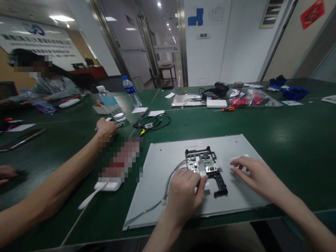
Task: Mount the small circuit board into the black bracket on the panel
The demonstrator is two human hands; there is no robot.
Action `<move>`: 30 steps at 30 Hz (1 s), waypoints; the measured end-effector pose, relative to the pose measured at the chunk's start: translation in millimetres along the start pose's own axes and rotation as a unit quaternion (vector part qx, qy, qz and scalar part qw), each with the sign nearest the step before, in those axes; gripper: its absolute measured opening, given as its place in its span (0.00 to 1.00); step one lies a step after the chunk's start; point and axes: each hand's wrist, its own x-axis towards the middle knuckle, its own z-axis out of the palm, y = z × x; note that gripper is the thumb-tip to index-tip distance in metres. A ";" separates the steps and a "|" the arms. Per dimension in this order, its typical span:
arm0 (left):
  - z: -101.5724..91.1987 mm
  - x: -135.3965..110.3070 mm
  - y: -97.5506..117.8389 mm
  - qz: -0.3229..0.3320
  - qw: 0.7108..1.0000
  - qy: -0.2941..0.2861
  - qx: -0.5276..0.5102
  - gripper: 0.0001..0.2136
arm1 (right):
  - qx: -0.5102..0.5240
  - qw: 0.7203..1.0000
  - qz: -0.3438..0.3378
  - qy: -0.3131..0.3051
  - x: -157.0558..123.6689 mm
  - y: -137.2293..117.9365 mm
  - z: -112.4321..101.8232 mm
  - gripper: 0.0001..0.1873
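Observation:
A flat pale-grey panel (154,175) lies on the table in front of me, with a black plastic bracket (220,185) and a small circuit board (210,169) at its middle. A grey cable (168,180) runs from the board to the panel's lower left corner. My left hand (185,187) is closed over the board's near left side; its curled fingertips are hidden, so what they grip cannot be made out. To the right of the bracket, my right hand (252,171) hovers over the panel, thumb and fingers slightly apart. Something small and white shows behind its fingers, partly hidden.
Another person's arm (65,175) reaches in from the left, near a water bottle (111,105). A white device (110,185) and black cables (157,122) lie left of the panel. Farther back are an orange screwdriver (227,109), a second panel (187,100) and a plastic bag (254,98).

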 end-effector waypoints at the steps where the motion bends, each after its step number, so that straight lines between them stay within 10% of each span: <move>1: 0.0 -0.5 0.3 0.008 1.000 -0.005 0.000 0.14 | 0.008 1.000 0.013 0.005 -6.4 2.1 1.5 0.11; 19: 0.3 -18.1 14.3 -0.019 0.998 -0.058 -0.034 0.10 | -0.007 0.999 -0.010 0.052 -44.0 -7.7 31.9 0.13; 30: 3.7 -24.8 16.4 0.007 0.997 -0.072 -0.033 0.14 | 0.022 0.976 -0.213 -0.045 53.1 -48.8 5.6 0.13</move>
